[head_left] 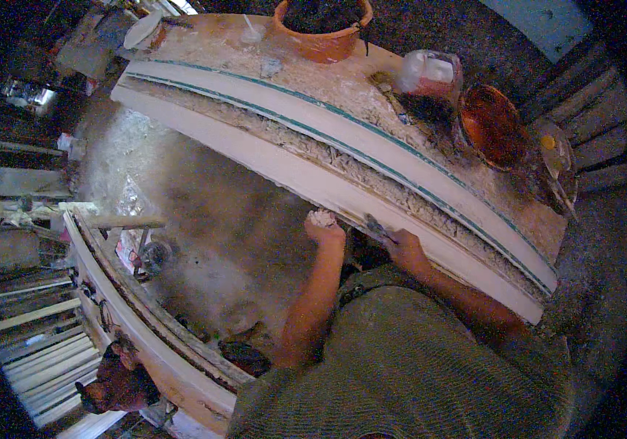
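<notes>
My left hand (325, 228) is closed around a lump of whitish plaster-like paste (321, 217), just off the near edge of a long white board (284, 170). In my right hand (410, 252) is a small putty knife (375, 222), its blade at the board's near face. The board runs from the upper left to the lower right. Behind it lies a rough groove of crumbly residue (335, 157), then a pale curved strip (372, 143) with green edges. My fingers partly hide the knife's handle.
An orange bucket (320, 42) with dark contents stands at the far side of the dusty table (218, 50). Right of it are a clear plastic jug (432, 72) and an orange-lined bowl (492, 126). A second curved bench (127, 304) lies at the left, by a dark brown shape (119, 384).
</notes>
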`<state>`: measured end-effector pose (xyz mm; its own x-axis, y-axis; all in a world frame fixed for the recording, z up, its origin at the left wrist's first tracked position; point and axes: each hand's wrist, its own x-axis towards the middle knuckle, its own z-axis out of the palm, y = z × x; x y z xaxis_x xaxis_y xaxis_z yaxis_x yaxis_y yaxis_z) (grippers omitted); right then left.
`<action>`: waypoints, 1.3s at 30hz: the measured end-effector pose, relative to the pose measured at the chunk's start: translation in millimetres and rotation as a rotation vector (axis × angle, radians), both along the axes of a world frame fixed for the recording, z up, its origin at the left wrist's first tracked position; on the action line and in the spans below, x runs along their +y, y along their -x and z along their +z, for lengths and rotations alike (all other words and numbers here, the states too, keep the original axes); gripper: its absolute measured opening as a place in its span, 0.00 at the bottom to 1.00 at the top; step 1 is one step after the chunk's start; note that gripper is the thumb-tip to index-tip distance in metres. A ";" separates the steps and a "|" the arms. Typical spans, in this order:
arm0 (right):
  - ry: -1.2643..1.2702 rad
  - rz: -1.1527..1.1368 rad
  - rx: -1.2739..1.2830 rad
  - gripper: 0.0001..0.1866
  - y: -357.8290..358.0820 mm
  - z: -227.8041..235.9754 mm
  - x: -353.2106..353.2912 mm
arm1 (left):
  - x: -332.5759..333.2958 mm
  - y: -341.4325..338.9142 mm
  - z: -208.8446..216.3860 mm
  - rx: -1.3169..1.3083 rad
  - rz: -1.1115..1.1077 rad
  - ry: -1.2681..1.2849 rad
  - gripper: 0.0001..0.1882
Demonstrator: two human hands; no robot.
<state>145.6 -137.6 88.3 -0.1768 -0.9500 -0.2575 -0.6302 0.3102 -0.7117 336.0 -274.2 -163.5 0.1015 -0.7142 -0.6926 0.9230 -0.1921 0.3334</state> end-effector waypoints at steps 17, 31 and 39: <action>-0.115 -0.085 -0.122 0.16 -42.8 7.5 -52.9 | -38.5 -33.6 29.7 -0.774 -0.282 0.281 0.29; -0.318 0.570 0.546 0.29 20.6 29.6 11.2 | -114.6 -88.6 -24.9 -0.340 -0.208 0.335 0.21; -0.114 0.554 0.485 0.21 -74.8 11.2 -125.2 | -121.4 -94.8 -1.4 -0.018 -0.116 0.104 0.21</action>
<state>220.4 -262.8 99.5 0.2011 -0.9051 -0.3747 -0.9510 -0.0887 -0.2961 430.8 -395.6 -164.9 0.0255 -0.7897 -0.6129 0.8902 -0.2610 0.3733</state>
